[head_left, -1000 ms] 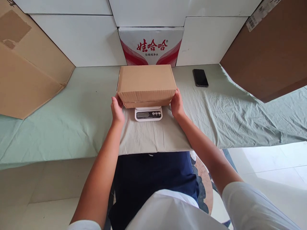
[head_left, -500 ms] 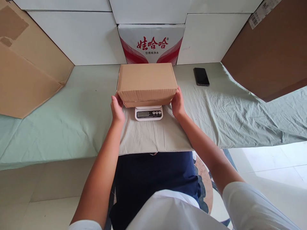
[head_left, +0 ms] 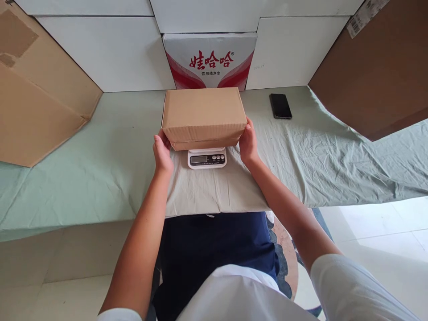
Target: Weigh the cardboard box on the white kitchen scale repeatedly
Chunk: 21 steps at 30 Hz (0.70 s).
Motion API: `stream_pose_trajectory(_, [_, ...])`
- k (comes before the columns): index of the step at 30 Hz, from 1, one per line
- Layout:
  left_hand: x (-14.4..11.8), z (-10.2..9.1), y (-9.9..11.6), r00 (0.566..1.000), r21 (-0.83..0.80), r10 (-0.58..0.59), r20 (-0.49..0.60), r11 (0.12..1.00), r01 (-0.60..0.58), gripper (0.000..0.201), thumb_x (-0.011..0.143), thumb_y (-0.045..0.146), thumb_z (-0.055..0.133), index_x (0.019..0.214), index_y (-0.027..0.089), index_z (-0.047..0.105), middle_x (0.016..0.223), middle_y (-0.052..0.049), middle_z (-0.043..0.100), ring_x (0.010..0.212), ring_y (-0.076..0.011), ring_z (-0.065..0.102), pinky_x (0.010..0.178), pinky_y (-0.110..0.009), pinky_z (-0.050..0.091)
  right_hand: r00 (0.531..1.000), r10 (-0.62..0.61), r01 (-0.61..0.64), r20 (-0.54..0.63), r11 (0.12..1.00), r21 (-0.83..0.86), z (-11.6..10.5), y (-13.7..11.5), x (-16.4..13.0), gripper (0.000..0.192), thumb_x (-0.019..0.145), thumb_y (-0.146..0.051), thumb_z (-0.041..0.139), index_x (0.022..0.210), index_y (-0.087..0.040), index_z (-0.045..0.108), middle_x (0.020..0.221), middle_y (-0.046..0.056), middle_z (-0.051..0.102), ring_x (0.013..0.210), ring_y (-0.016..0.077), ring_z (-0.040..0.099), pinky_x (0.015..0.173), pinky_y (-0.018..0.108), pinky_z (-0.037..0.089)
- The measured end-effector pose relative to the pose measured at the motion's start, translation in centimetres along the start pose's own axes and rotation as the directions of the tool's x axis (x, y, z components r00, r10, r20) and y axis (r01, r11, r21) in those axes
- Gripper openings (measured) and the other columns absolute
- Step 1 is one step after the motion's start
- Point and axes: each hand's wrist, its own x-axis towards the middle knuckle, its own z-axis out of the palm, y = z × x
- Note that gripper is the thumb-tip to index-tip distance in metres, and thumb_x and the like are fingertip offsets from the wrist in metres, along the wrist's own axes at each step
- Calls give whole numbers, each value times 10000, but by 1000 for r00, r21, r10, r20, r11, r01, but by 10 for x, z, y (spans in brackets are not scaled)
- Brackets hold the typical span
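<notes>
A closed brown cardboard box (head_left: 203, 116) rests on a small white digital scale (head_left: 207, 158) in the middle of a table covered with pale green cloth (head_left: 110, 165). My left hand (head_left: 162, 154) grips the box's lower left corner. My right hand (head_left: 248, 143) grips its lower right corner. Only the scale's front strip with display and buttons shows below the box; what the display reads is too small to tell.
A black phone (head_left: 280, 106) lies on the cloth at the back right. Large cardboard sheets lean at the left (head_left: 36, 93) and right (head_left: 377, 71). A white carton with red print (head_left: 210, 60) stands behind the box against stacked white boxes. The table's front edge is near my body.
Hardly anything has moved: both hands stay on the box's lower corners and the box stays on the scale. The view has shifted slightly.
</notes>
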Motion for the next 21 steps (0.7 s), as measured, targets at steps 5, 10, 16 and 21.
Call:
stream_pose_trajectory(5, [0,-1,-3,1000,3,18,5,1000,-18,929,960,1015,419,1255,226,812,1372,-136,841,1445,-329,728,1108,-412,629,1000,-9,9,18,1000,-11,1,-3,-2,807,797,-939,680,1387,-389,656,1641,25,673,1678,364,520,1442,627,408])
stream_pose_trajectory(10, [1,-2,-5,1000,-4,17,-12,1000,-17,930,967,1004,435,1265,209,812,1385,-139,840,1428,-326,738,1113,-427,624,1000,4,-4,4,1000,-24,2,-6,-4,830,779,-962,681,1386,-397,654,1658,20,665,1669,360,528,1433,636,428])
stream_pose_trajectory(16, [0,-2,-4,1000,10,5,-3,1000,-5,929,957,1016,417,1322,262,820,1449,-125,822,1503,-330,703,1163,-417,623,1000,8,-7,10,999,-34,4,-9,-5,858,760,-979,680,1379,-385,653,1637,25,679,1661,374,526,1421,626,433])
stream_pose_trajectory(21, [0,-2,-4,1000,-7,-9,-2,1000,9,943,933,1031,433,1329,272,827,1464,-125,816,1511,-332,695,1184,-418,617,1000,24,-23,7,1000,-18,4,-10,-5,845,751,-971,700,1370,-396,659,1610,17,700,1649,372,544,1412,624,453])
